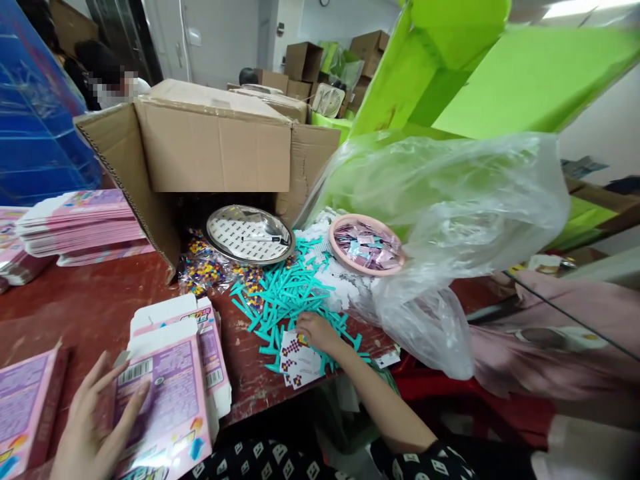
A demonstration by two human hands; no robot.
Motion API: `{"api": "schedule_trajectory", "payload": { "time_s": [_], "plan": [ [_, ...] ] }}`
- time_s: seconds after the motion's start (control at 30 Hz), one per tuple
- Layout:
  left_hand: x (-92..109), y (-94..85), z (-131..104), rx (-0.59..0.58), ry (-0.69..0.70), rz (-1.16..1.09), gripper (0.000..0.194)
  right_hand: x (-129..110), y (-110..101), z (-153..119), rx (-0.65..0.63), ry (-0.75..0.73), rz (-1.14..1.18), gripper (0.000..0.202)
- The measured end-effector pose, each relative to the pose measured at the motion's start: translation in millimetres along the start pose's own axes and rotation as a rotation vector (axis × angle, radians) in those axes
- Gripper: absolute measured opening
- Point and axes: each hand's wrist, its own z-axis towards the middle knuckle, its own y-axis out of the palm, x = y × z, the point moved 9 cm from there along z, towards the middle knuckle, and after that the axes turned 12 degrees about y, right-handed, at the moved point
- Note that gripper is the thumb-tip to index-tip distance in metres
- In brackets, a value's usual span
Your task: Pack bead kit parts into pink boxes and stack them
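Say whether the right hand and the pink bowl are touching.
Apart: the head view shows teal pieces lying between the right hand and the pink bowl.

Boxes (167,393) left, cards (301,365) right, tray (250,261) behind

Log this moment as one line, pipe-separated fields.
left hand: touching pink-purple box | right hand: at teal pieces, beside printed cards; grip unclear | pink bowl: small packets inside

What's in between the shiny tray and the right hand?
A loose heap of turquoise sticks lies between the tray and the right hand, in the head view.
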Motion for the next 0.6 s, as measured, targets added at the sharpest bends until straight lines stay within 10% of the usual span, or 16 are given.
{"api": "schedule_trajectory", "payload": {
  "time_s": [0.2,0.43,0.6],
  "plan": [
    [12,-9.1,-1,0.010,0.047,0.042,0.052,-10,-23,4,0.007,0.002,0.115,0.018],
    [125,41.2,20,-0.179,0.430,-0.029,0.071,-161,-77,-33,0.244,-0.623,0.422,0.018],
    [108,62.8,35,-0.246,0.266,-0.206,0.021,-211,-80,-34,0.221,-0.760,0.500,0.021]
  ]
}}
